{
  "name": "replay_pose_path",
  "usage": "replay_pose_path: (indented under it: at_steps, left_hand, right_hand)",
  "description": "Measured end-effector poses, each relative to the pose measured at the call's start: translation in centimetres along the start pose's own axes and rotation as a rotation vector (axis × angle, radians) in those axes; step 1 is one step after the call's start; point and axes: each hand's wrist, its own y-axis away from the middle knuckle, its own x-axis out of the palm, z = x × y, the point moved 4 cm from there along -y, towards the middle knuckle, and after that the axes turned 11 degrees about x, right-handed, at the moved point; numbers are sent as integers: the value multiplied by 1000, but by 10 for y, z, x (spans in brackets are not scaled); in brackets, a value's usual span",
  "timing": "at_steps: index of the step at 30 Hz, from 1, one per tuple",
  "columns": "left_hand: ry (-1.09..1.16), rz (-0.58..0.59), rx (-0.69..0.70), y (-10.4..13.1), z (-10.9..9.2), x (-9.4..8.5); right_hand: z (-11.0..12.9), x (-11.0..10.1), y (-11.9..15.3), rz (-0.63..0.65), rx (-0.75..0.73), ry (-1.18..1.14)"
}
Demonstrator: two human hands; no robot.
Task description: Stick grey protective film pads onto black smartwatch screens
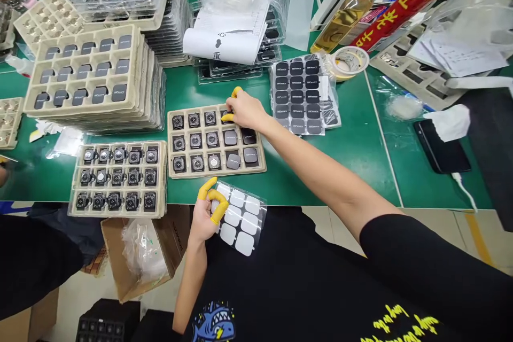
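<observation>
The left hand (206, 216) pinches a clear sticker sheet (240, 220) at the near edge of the bench (360, 133). Just beyond lies a tray (262, 159) of dark, watch-like pieces (195, 141), the right hand (245, 109) over its far row (I cannot tell whether it grips anything).

Your worktop (356, 139) is green, with white lines across it. Straight ahead of you lies a beige tray (186, 152), and just to its left you have a second tray (161, 192) reaching the near edge. Behind that second tray stands a stack of trays (146, 91), with a taller stack (172, 26) farther back. Beyond the beige tray sits a pile of clear trays (267, 56). To your right lie sheets of black labels (296, 97) beside a tape roll (362, 61); farther right rests a phone (441, 144) with a white cable (465, 192).
</observation>
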Motion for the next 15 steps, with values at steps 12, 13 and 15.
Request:
replay_pose_path:
  at_steps: [12, 13, 15]
  left_hand:
    - [-88, -53, -111, 29, 5, 1]
    - [-98, -56, -110, 29, 5, 2]
    - [-125, -60, -106, 28, 4, 5]
  right_hand:
    - [5, 5, 11, -30, 59, -78]
    - [6, 5, 11, -36, 54, -96]
    - [8, 2, 10, -42, 35, -146]
